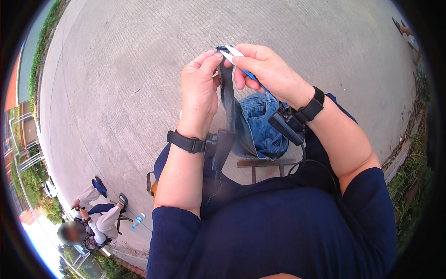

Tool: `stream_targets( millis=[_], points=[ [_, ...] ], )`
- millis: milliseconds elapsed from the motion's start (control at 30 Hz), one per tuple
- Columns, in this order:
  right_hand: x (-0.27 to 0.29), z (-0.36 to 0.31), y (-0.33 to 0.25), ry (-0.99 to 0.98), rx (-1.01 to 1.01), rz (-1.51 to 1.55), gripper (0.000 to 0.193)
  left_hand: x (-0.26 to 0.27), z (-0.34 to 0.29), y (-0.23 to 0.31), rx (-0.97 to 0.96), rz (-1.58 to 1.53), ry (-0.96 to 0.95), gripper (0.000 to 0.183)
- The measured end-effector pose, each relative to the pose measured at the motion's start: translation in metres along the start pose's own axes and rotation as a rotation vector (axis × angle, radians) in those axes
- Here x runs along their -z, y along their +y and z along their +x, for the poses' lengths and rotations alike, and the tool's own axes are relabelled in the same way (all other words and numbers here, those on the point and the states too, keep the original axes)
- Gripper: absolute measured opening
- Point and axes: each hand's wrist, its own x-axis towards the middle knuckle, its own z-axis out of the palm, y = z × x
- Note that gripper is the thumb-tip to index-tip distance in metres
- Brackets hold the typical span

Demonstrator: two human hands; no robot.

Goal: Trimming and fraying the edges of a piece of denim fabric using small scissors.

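My left hand (pixel 199 88) is closed, its thumb and fingers pinching the top edge of a piece of blue denim jeans (pixel 260 114). From that pinch a narrow leg or strip of the denim hangs down to a bunched part with a pocket. My right hand (pixel 274 69) grips a small pair of snips (pixel 233 49) with pale blades and a blue handle. Their two blades stand apart, tips pointing left at the pinched edge beside my left thumb. Whether the blades touch the cloth, I cannot tell.
Below the bunched denim shows a brown stool or bench frame (pixel 265 163). Black devices are strapped to both wrists, with a cable from the right one. At lower left a person (pixel 95 228) sits near a plastic bottle (pixel 138 221). Grass (pixel 411 181) borders the concrete at right.
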Motion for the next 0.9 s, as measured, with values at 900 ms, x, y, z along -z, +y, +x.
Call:
stream_targets(
  millis=[900],
  points=[
    [-0.006, -0.004, 0.000, 0.035, -0.018, 0.014, 0.022, 0.001, 0.001, -0.004, 0.023, -0.019, 0.030, 0.012]
  ],
)
